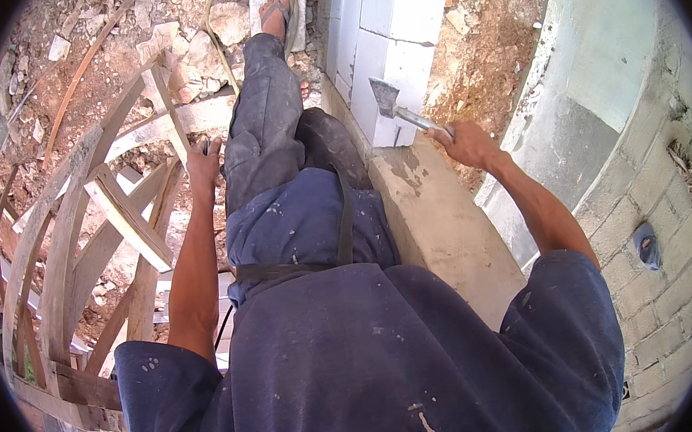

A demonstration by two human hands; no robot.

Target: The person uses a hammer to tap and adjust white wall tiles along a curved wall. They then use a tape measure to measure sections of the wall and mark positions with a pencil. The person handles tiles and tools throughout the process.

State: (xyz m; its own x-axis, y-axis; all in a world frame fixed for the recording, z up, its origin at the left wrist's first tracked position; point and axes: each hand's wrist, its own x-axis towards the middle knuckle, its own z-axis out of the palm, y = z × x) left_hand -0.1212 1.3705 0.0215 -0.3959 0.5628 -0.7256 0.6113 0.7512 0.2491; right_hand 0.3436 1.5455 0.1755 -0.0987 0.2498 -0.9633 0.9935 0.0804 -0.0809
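Observation:
My right hand (468,145) is closed around the handle of a scraper-like hand tool (386,97). Its flat, flared metal blade lies over the end of a row of pale grey blocks (401,64), just above a concrete ledge (435,209). Whether the blade touches the blocks I cannot tell. Down beside my left thigh, my left hand (203,164) is next to the upright end of a wooden board (165,100). A small dark patch shows at its fingertips. Its fingers are partly hidden, so its grip is unclear.
Curved wooden framing (77,213) with crossing boards stands on my left, close to my arm. Rubble and broken stones (187,58) cover the ground ahead. My sandalled foot (274,14) rests on a pale slab. A block wall (651,265) curves along the right.

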